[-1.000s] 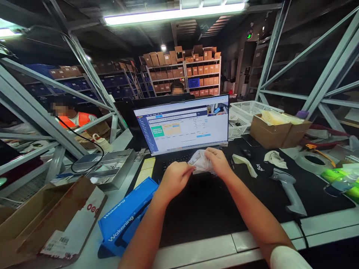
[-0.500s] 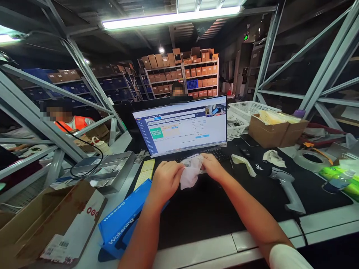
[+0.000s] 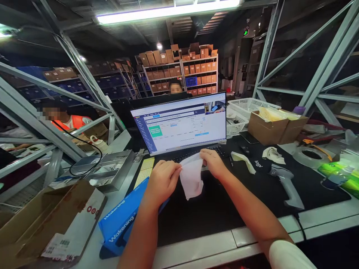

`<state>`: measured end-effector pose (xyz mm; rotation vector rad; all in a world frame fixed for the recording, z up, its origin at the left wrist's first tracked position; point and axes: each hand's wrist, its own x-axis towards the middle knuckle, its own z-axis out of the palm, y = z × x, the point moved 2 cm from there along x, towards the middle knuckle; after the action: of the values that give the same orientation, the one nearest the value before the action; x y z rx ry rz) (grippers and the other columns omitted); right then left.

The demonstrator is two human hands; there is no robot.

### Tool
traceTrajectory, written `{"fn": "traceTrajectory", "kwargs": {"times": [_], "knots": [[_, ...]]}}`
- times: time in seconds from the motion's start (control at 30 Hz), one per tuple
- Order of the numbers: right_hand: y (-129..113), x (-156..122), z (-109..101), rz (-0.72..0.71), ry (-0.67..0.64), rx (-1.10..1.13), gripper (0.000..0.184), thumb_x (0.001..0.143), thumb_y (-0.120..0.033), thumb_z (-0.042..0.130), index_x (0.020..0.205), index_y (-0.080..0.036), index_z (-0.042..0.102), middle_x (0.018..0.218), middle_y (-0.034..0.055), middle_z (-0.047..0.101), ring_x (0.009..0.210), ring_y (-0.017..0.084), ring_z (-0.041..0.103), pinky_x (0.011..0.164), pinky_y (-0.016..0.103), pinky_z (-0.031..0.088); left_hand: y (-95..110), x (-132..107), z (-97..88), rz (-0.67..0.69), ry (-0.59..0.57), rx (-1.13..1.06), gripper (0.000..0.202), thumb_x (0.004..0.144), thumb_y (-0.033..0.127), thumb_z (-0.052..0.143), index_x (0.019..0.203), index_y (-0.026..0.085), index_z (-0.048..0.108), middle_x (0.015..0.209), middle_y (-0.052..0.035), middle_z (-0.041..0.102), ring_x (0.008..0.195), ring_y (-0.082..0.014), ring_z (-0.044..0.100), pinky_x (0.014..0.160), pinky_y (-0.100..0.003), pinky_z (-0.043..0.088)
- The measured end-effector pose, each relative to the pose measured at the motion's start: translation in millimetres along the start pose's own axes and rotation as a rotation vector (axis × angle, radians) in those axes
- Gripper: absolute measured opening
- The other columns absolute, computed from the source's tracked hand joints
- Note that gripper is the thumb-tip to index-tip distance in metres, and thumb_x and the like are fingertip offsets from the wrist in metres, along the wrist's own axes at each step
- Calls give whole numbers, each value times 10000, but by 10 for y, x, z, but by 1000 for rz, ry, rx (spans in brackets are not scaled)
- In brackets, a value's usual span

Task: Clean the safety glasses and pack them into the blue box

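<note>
A thin white pouch (image 3: 192, 177) hangs in front of the monitor, above the black desk mat (image 3: 193, 220). My left hand (image 3: 165, 179) pinches its upper left corner between thumb and fingers. At the upper right corner, my right hand (image 3: 213, 162) is closed on its edge. The pouch hangs down between both hands, with a slight bulge at its lower right; what may be inside does not show. Behind the hands lies a black keyboard (image 3: 220, 150), partly covered. A blue box (image 3: 123, 220) marked "Wakening" is beside my left forearm.
The monitor (image 3: 182, 127) stands ahead. On the right lie a barcode scanner (image 3: 288, 186), crumpled paper (image 3: 273, 155), a tape roll (image 3: 310, 155) and an open carton (image 3: 269, 130). To the left are a cardboard box (image 3: 64, 224) and a grey tray (image 3: 120, 172). Two people sit beyond the desk.
The pouch, bunched up before, now hangs longer and flatter between my hands. Both hands keep hold of it at nearly the same place. The view has shifted slightly.
</note>
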<state>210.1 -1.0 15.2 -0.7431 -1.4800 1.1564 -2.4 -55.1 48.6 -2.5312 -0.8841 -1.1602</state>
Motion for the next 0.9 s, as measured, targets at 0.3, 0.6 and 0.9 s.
{"fn": "traceTrajectory", "kwargs": {"times": [0.3,0.6,0.9], "knots": [[55,-42,108,-241,-84,35,837,659,-896,807,1127,-212,686,1112,91,662,1063,261,605,917,370,502,-37,-44,83,-84,368,-189,140,1048,93,549,991,184,639,931,-13,680,849,-131,652,763,-242,500],[134,-108,366,59,-499,-159,441,849,-602,790,753,-190,663,741,-11,640,730,156,534,711,298,483,-342,-63,367,-123,120,-445,79,977,281,770,1003,294,844,1223,-48,711,1205,-213,665,1010,-323,544],[-140,34,-1209,-69,308,-290,493,880,-644,638,845,-175,785,909,92,772,888,241,684,858,352,505,-301,450,1688,-308,-591,-99,369,1051,207,469,1222,175,794,1342,-109,721,1304,-253,631,1179,-388,469]]}}
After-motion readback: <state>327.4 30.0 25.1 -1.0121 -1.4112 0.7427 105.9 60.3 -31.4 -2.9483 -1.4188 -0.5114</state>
